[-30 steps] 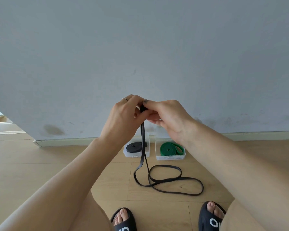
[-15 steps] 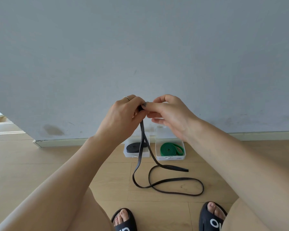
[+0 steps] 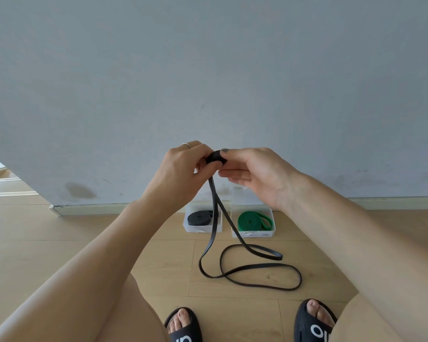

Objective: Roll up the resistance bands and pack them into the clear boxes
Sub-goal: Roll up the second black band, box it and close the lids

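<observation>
Both hands up at the wall | left hand [image 3: 181, 169] and right hand [image 3: 255, 171] pinch the band [image 3: 215, 157] roll | its tail loops on the floor | boxes [image 3: 252, 233] behind hold coiled bands

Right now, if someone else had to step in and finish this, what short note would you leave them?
Left hand and right hand: both pinch the small roll just started at the top of the loose black band.
The rest of that band hangs down between the two boxes and lies in loops on the wooden floor.
Done: a rolled black band sits in the left clear box; a rolled green band sits in the right clear box. Both boxes are open, by the wall.
Left: finish rolling the loose band and pack it into a box.
</observation>
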A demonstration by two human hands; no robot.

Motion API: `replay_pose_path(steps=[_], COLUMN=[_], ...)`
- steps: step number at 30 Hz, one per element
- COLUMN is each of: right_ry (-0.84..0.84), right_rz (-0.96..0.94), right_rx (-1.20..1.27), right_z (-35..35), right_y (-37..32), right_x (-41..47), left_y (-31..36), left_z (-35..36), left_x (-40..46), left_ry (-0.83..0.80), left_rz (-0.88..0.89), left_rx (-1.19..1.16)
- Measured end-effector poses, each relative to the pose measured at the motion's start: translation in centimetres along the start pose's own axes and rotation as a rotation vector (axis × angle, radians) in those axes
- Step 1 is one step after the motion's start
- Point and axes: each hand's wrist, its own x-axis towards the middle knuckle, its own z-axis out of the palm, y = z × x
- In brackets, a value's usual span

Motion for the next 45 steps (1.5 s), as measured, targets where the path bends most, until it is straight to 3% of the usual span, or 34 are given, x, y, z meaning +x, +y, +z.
replay_pose_path(steps=[7,12,19,25,29,33,35,38,45], right_ry=[0.152,0.156,0.013,-0.068,0.053,-0.316,-0.426,-0.436,-0.476], right_rz=[-0.066,-0.074,0.031,-0.001,0.009,0.007,-0.008,-0.039,-0.032], right_rx=[-0.255,-0.119,0.091,-0.012,-0.021,0.192,0.127,-0.117,-0.29], right_z=[0.9,0.7,0.1,-0.3,-0.7,0.7,1.1,0.3,-1.6], right_y=[0.2,0.4,0.6,0.2,0.5,1.3,1.5,0.9,-0.3], right_x=[-0.4,-0.1,0.4,0.2,1.2,1.4,1.0,0.6,0.4], left_y=[-0.1,0.2,0.6,1.0,1.5,2.4,2.2,1.3,0.6], left_z=[0.4,0.6,0.3,-0.4,-1.1,-1.3,-1.5,-1.9,-2.7], left_x=[0.0,0.2,0.0,-0.2,-0.3,-0.5,-0.5,-0.6,-1.2], left_ry=[0.017,0.103,0.022,-0.015,-0.055,-0.1,-0.094,-0.092,-0.17], left_rz=[0.14,0.056,-0.075,-0.124,-0.246,-0.284,-0.265,-0.263,-0.206], left_rx=[0.097,0.018,-0.02,-0.104,-0.291,-0.514,-0.539,-0.556,-0.511])
